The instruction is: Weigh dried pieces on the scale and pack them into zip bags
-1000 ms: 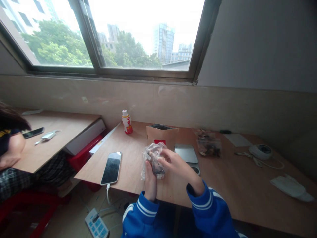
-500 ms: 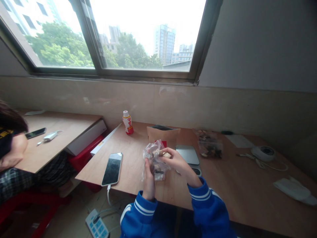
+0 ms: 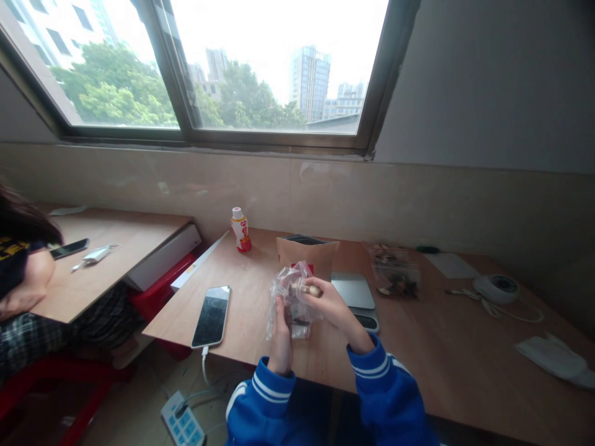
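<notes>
My left hand [image 3: 281,331] is closed on a crumpled clear plastic bag [image 3: 286,291] above the table's front part. Between the thumb and fingers of my right hand [image 3: 331,305] is a small pale-beige piece [image 3: 314,290], held at the bag's right side; its kind is too small to make out. Whether those fingers also grip the plastic I cannot tell. Just behind the bag stands a brown paper pouch [image 3: 307,249] with its top gaping. A silver scale [image 3: 353,291] with a dark display lies beyond my right hand.
Clear bags of dark and brown pieces [image 3: 396,279] lie right of the scale. A phone [image 3: 211,316] on a white cable and a red-and-white bottle [image 3: 240,230] are on the left. Farther right are a white round device [image 3: 495,288] and a white pouch [image 3: 553,360]. Another person sits left.
My right hand has shifted slightly, and the beige piece shows at a different angle by the bag. My left hand keeps its hold on the bag, whose plastic has changed shape a little.
</notes>
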The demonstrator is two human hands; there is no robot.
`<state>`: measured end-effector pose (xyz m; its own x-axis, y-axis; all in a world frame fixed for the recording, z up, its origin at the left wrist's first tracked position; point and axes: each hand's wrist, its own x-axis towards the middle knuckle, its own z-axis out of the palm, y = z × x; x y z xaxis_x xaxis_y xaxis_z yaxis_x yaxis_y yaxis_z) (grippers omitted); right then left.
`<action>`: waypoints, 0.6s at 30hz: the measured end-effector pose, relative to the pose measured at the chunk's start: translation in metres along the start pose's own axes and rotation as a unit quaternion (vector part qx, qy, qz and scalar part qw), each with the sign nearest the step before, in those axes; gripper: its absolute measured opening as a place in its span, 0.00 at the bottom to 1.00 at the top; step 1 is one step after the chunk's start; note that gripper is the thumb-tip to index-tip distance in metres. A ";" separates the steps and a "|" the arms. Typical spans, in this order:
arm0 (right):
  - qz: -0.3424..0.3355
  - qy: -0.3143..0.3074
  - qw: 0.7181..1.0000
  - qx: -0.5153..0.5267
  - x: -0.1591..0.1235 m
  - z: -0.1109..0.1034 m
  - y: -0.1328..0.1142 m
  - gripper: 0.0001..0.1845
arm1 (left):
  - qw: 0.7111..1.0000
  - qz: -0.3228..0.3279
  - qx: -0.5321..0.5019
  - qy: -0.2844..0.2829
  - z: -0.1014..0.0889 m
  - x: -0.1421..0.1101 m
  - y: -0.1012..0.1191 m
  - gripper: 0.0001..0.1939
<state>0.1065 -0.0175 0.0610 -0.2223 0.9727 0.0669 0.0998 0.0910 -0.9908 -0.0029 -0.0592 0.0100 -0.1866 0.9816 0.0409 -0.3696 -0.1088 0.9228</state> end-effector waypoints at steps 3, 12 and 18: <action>-0.020 0.028 0.999 0.002 0.001 -0.004 -0.003 0.13 | 0.979 -0.071 -0.193 -0.006 0.007 -0.001 0.012 0.28; -0.153 0.193 0.968 0.055 0.061 -0.051 -0.046 0.22 | 0.963 -0.111 -0.239 0.054 -0.003 0.003 0.008 0.27; -0.229 0.031 0.947 -0.225 0.097 -0.048 -0.048 0.07 | 0.966 -0.110 -0.224 0.066 -0.009 0.004 0.004 0.28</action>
<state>0.1262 0.0831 0.1210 -0.2859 0.8184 0.4984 0.4124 0.5746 -0.7070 -0.0135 -0.0573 0.0105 -0.1621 0.9633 -0.2141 -0.7656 0.0141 0.6432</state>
